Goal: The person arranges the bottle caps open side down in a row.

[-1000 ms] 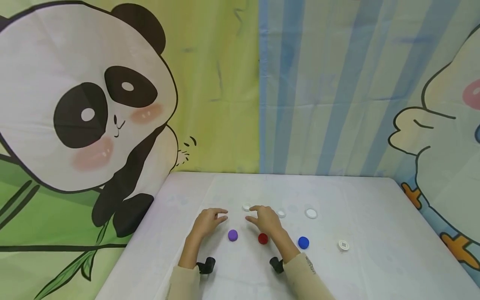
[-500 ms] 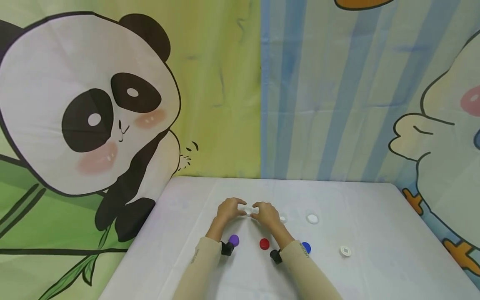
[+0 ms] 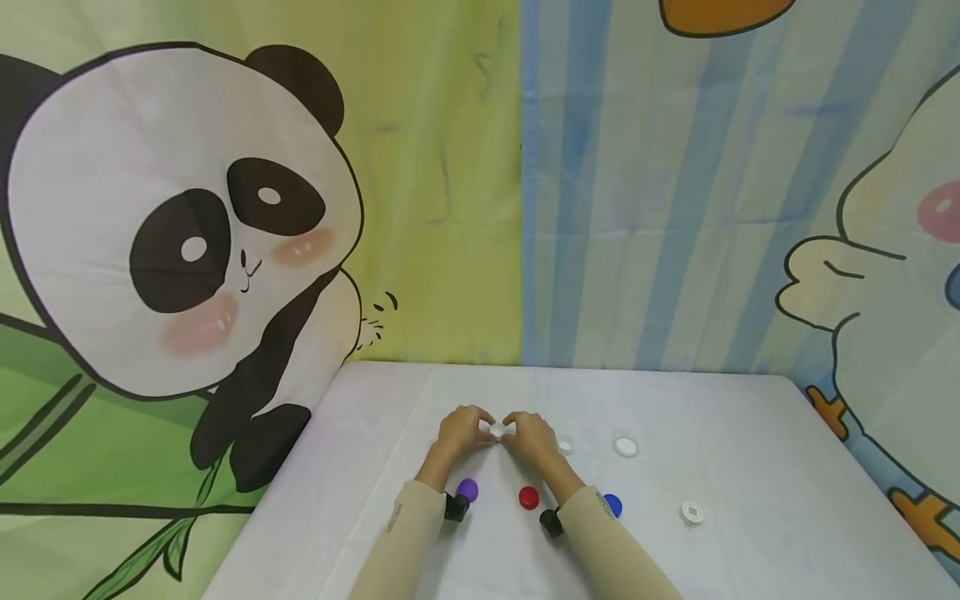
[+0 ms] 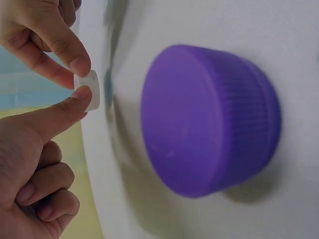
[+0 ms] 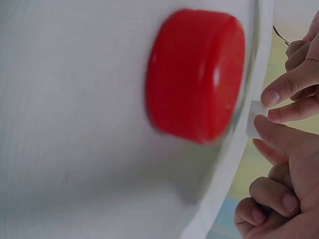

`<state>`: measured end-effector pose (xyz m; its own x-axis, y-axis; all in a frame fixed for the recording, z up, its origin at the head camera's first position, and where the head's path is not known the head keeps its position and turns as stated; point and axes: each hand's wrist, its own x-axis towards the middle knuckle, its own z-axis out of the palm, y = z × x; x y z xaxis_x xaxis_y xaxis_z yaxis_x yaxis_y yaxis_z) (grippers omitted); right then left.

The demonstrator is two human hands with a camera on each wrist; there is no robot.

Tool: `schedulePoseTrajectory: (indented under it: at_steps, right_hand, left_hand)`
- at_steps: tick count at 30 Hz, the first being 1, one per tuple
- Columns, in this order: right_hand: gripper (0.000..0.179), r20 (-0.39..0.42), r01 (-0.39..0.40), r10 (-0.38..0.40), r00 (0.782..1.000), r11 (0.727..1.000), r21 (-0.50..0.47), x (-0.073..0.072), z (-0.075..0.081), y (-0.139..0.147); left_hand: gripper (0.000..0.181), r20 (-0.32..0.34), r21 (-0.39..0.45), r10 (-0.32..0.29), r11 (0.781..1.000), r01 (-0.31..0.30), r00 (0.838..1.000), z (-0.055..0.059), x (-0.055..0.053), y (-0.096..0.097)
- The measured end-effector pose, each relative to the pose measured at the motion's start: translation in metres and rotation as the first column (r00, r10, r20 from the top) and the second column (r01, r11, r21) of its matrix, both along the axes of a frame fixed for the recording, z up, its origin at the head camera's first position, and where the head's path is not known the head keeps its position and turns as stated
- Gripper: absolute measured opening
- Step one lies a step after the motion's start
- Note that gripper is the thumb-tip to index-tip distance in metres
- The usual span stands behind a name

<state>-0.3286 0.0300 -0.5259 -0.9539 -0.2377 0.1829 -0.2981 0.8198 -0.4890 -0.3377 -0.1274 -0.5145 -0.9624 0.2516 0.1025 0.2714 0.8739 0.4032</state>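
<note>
Between my two hands, a small white bottle cap (image 3: 498,431) is held near the middle of the table. The thumb and finger of my left hand (image 3: 461,429) pinch its left side. My right hand (image 3: 531,435) pinches the opposite side; in both wrist views the fingertips cover part of the cap (image 4: 92,92). My other fingers are curled in. Close to my left wrist stands a purple cap (image 4: 184,119), its ribbed side showing in the left wrist view. A red cap (image 5: 197,74) lies nearer me than the right hand.
A blue cap (image 3: 613,505) is partly behind my right sleeve. Farther right lies a white cap with a square mark (image 3: 692,513). Two white round pieces, one (image 3: 626,447) plain to see and another (image 3: 566,446) beside my right hand, lie on the white table (image 3: 750,467).
My left hand has moved right and forward to the white cap, and my right hand has closed in from the other side. Both now pinch it. The head view has tilted up slightly.
</note>
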Motion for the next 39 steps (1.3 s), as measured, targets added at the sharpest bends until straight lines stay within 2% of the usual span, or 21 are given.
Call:
schedulePoseTrajectory:
  at_steps: [3, 5, 7, 9, 12, 14, 16, 19, 21, 24, 27, 29, 31, 32, 35, 39]
  right_hand:
    - [0.028, -0.041, -0.023, 0.022, 0.999, 0.999, -0.031, 0.006, 0.007, 0.005]
    - [0.030, -0.094, -0.043, 0.038, 0.995, 0.998, -0.053, 0.010, 0.014, 0.010]
    - [0.030, -0.161, -0.061, 0.049, 0.986, 0.995, -0.074, 0.014, 0.023, 0.015]
    - [0.031, -0.241, -0.081, 0.056, 0.969, 0.992, -0.096, 0.020, 0.032, 0.020]
    - [0.032, -0.347, -0.122, 0.063, 0.936, 0.981, -0.150, 0.033, 0.050, 0.030]
    - [0.032, -0.424, -0.164, 0.073, 0.903, 0.970, -0.182, 0.045, 0.064, 0.037]
    - [0.032, -0.488, -0.213, 0.089, 0.868, 0.955, -0.205, 0.058, 0.077, 0.044]
    - [0.033, -0.563, -0.292, 0.123, 0.817, 0.931, -0.221, 0.080, 0.096, 0.054]
    - [0.033, -0.581, -0.335, 0.143, 0.801, 0.912, -0.236, 0.095, 0.106, 0.060]
    - [0.032, -0.613, -0.370, 0.144, 0.777, 0.892, -0.259, 0.120, 0.115, 0.066]
    - [0.031, -0.664, -0.401, 0.117, 0.739, 0.868, -0.293, 0.143, 0.116, 0.069]
    - [0.031, -0.698, -0.437, 0.102, 0.709, 0.840, -0.321, 0.157, 0.113, 0.068]
    - [0.031, -0.713, -0.474, 0.099, 0.694, 0.808, -0.349, 0.167, 0.109, 0.066]
    - [0.032, -0.712, -0.484, 0.098, 0.695, 0.796, -0.363, 0.171, 0.108, 0.065]
    - [0.035, -0.696, -0.491, 0.100, 0.711, 0.779, -0.390, 0.178, 0.103, 0.064]
    - [0.034, -0.686, -0.468, 0.089, 0.722, 0.793, -0.389, 0.182, 0.097, 0.065]
  left_hand:
    - [0.030, -0.047, 0.000, -0.026, 1.000, 0.026, 0.999, 0.004, 0.005, 0.000]
    - [0.031, -0.108, 0.015, -0.051, 0.998, 0.053, 0.993, 0.010, 0.010, 0.000]
    - [0.030, -0.193, 0.015, -0.070, 0.997, 0.075, 0.979, 0.018, 0.016, 0.002]
    - [0.031, -0.285, 0.005, -0.083, 0.996, 0.088, 0.955, 0.029, 0.024, 0.005]
    - [0.032, -0.404, -0.003, -0.087, 0.996, 0.093, 0.911, 0.051, 0.042, 0.010]
    - [0.034, -0.470, 0.018, -0.099, 0.992, 0.122, 0.877, 0.067, 0.055, 0.012]
    - [0.034, -0.526, 0.070, -0.115, 0.982, 0.177, 0.843, 0.082, 0.070, 0.014]
    - [0.032, -0.592, 0.172, -0.146, 0.938, 0.300, 0.793, 0.097, 0.090, 0.014]
    - [0.031, -0.619, 0.235, -0.163, 0.895, 0.379, 0.768, 0.104, 0.102, 0.016]
    - [0.030, -0.646, 0.298, -0.191, 0.828, 0.474, 0.739, 0.109, 0.121, 0.019]
    - [0.030, -0.660, 0.343, -0.208, 0.771, 0.537, 0.721, 0.111, 0.141, 0.022]
    - [0.031, -0.671, 0.377, -0.207, 0.732, 0.568, 0.712, 0.110, 0.155, 0.024]
    - [0.033, -0.676, 0.401, -0.199, 0.708, 0.582, 0.709, 0.107, 0.166, 0.026]
    - [0.033, -0.678, 0.413, -0.193, 0.698, 0.585, 0.709, 0.106, 0.170, 0.026]
    - [0.035, -0.670, 0.435, -0.177, 0.693, 0.575, 0.721, 0.102, 0.178, 0.029]
    - [0.034, -0.654, 0.445, -0.177, 0.696, 0.563, 0.736, 0.098, 0.181, 0.031]
